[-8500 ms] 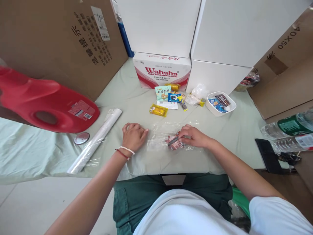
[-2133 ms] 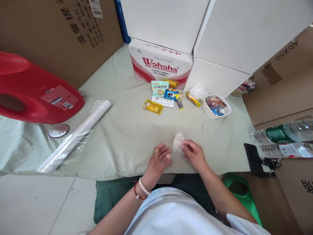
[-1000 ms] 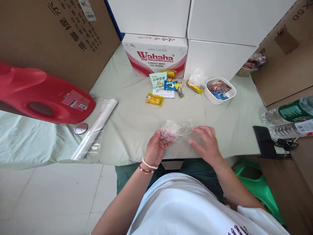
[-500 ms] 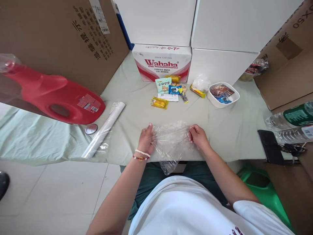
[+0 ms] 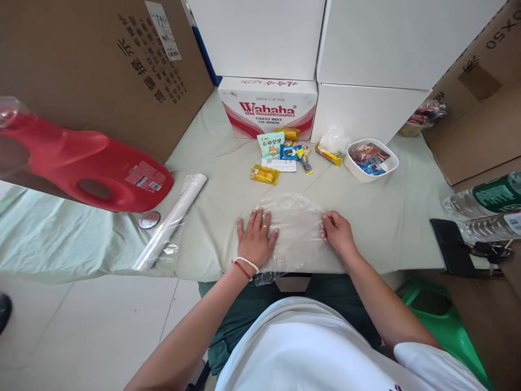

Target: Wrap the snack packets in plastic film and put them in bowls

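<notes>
- Fingers point(image 5: 258, 219) spread, the left hand point(image 5: 255, 243) rests flat on clear, thin, crinkled plastic film point(image 5: 300, 231).
- The right hand point(image 5: 337, 231) pinches the film's right edge.
- The film lies on the pale green tablecloth point(image 5: 382, 228).
- Beyond: oblong yellow-wrapped snack point(image 5: 264, 174); further right, white rounded plastic tub point(image 5: 360, 173).

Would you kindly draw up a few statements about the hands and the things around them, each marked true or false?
1. The left hand is palm-down with fingers spread at the left side of the clear plastic. True.
2. The right hand grips the red jug. False: it pinches the right side of the clear plastic, and the red jug is over to the left.
3. The white tub has wrapped packets in it. True.
4. The white roll stands upright. False: it lies slantwise on the tablecloth.
5. The white bracelet is on the left wrist. True.
</notes>
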Demonstrator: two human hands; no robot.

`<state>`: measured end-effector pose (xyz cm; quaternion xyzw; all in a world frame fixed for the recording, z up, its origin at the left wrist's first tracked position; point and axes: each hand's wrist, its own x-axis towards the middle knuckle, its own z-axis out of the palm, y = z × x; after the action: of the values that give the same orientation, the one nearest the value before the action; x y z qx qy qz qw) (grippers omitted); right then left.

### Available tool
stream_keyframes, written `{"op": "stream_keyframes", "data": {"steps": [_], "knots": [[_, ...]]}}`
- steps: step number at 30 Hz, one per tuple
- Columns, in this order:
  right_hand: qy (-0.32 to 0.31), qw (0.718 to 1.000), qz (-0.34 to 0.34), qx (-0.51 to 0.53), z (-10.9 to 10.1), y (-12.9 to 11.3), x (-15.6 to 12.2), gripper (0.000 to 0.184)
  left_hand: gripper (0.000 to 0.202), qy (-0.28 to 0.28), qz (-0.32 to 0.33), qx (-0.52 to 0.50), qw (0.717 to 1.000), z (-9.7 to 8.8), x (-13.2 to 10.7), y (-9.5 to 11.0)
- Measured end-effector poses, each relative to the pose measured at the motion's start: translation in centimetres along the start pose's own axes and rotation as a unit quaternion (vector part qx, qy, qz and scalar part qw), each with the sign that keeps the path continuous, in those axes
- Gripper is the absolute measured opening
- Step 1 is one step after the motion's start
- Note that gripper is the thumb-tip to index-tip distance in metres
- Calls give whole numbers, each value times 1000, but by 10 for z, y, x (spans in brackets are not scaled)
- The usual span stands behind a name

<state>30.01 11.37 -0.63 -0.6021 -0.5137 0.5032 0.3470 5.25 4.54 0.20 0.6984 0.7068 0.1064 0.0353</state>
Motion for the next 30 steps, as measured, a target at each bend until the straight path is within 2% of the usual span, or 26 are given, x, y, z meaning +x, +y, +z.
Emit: {"op": "stream_keyframes", "data": {"steps": [3,7,9,11,12,14,16,18,21,23,26,30], "knots": [[6,999,-1,-35,-19,7,-3,31,63,-26,-47,22,998,6,6,-12],[-35,994,13,-105,-37,6,1,37,65,-27,-56,27,998,7,8,-15],[-9,980,-46,-194,-40,-2,10,38,65,-22,-58,34,997,7,8,-14],[23,951,-137,-275,-35,-13,25,40,63,-21,-58,40,997,7,7,-14],[19,937,-178,-300,-30,-20,35,44,63,-21,-57,41,997,7,7,-14],[-50,920,-230,-313,-15,-35,54,63,62,-19,-53,37,998,7,6,-14],[-159,910,-245,-295,3,-48,74,81,61,-13,-47,30,998,7,6,-15],[-239,904,-231,-268,17,-59,91,79,60,-4,-45,21,999,7,6,-15],[-272,925,-160,-212,21,-69,108,43,60,13,-62,2,998,6,6,-16],[-286,942,-102,-142,13,-73,114,29,60,24,-82,-11,996,5,6,-17],[-303,951,-34,-46,-7,-76,117,35,59,39,-99,-23,994,5,6,-20],[-290,952,71,65,-29,-72,116,45,59,51,-114,-21,992,8,7,-22]]}}
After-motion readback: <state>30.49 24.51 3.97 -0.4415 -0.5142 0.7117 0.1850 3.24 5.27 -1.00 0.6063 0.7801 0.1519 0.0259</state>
